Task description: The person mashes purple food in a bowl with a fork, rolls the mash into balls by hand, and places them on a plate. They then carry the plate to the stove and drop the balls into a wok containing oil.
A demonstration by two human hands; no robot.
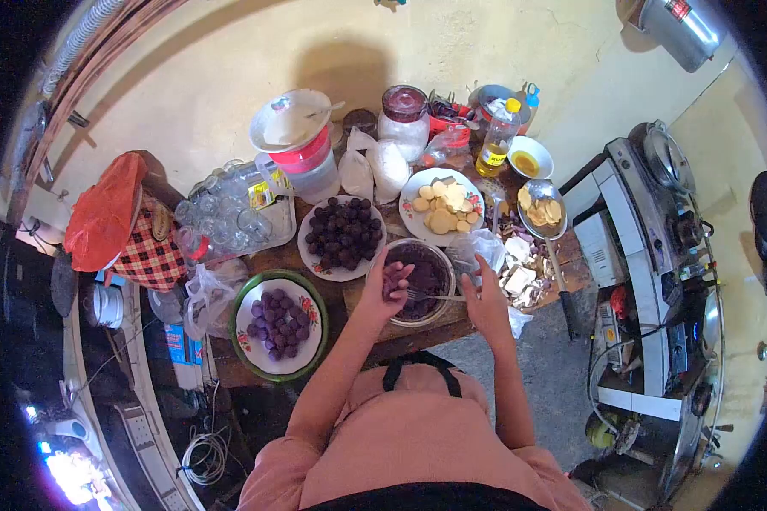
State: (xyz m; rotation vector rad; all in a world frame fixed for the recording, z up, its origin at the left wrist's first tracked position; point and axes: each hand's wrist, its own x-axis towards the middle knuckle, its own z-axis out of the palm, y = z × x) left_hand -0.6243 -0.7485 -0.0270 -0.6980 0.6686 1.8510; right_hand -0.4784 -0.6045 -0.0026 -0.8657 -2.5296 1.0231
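Between my hands sits a round bowl [435,262] of dark purple mash, with a metal fork [426,296] lying across it. My left hand [388,288] is over the bowl's left rim, its fingers apart and curved, with purple smears on them. On the right side, my right hand [486,300] has its fingers spread near the fork's handle and a clear plastic bag [487,248]; I see nothing gripped in it. A green-rimmed plate [245,334] of smooth purple balls lies to the left. Behind it, another plate [348,275] holds a heap of darker purple balls.
A floral plate [411,223] of pale yellow slices stands behind the bowl. An oil bottle [493,153], a small bowl of yellow liquid [530,158], a lidded jar [405,128] and a tray of glasses [243,226] crowd the back. A knife [568,311] overhangs the right edge near peelings.
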